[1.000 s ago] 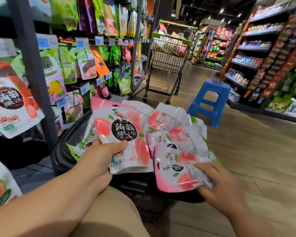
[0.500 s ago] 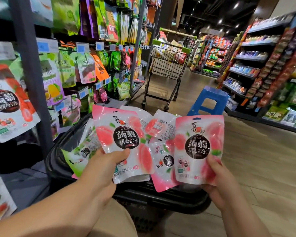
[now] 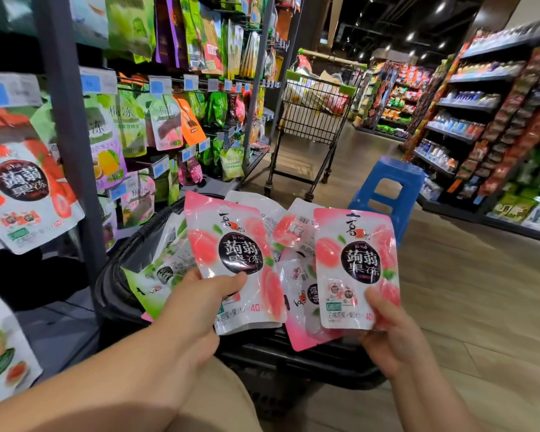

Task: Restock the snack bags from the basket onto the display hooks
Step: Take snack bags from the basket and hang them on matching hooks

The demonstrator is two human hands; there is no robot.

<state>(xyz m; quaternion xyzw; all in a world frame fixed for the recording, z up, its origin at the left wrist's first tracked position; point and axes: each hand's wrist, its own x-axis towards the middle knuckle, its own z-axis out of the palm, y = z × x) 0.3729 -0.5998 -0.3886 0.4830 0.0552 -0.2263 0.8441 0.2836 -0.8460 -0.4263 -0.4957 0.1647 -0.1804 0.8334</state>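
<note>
Head camera, looking down: I see my left hand (image 3: 197, 307) reach in from the lower left, forearm angled up and to the right. Its thumb lies across the front of a pink snack bag (image 3: 234, 260) and pinches the lower left part; the fingers are hidden behind. That bag stands nearly upright, long axis vertical and tipped slightly left, hang-hole end up, printed face toward me. My right hand (image 3: 393, 335) comes up from the lower right with its thumb on the lower front of a second pink bag (image 3: 356, 266), gripping it; the fingers behind seem curled, though the bag hides them. This one is upright, face toward me. Both are held above the black basket (image 3: 116, 288), where more bags (image 3: 300, 226) lie flat. Display hooks (image 3: 175, 81) carry packets at left.
</note>
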